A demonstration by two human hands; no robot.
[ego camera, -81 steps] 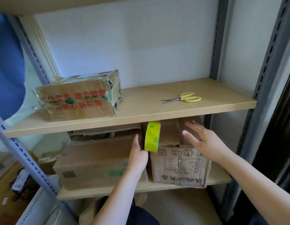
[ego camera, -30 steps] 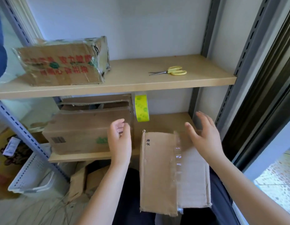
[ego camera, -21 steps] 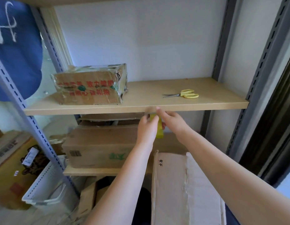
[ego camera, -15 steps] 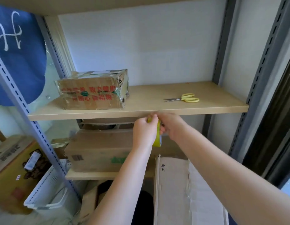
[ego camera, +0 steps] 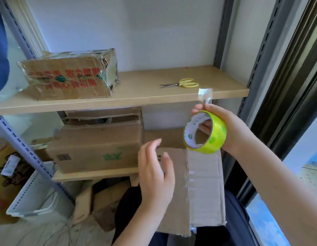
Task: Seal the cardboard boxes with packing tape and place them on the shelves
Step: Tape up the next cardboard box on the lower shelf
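Observation:
A cardboard box (ego camera: 204, 189) lies on my lap, its top flaps closed and an old strip of clear tape along the seam. My right hand (ego camera: 230, 128) grips a yellow-green roll of packing tape (ego camera: 204, 133) above the box's far end, with a loose tape end sticking up from my fingers. My left hand (ego camera: 156, 167) hovers over the box's left part, fingers relaxed, holding nothing.
The upper shelf (ego camera: 136, 96) carries a tape-wrapped box (ego camera: 69, 80) at the left and yellow scissors (ego camera: 182, 83) at the right. On the lower shelf (ego camera: 93, 175) stands a brown box (ego camera: 95, 148). A white basket (ego camera: 37, 192) and scrap cardboard lie on the floor.
Both hands were at the tape roll hanging under the upper shelf's edge. Now my right hand has taken the roll down and holds it over the box; my left hand has let go.

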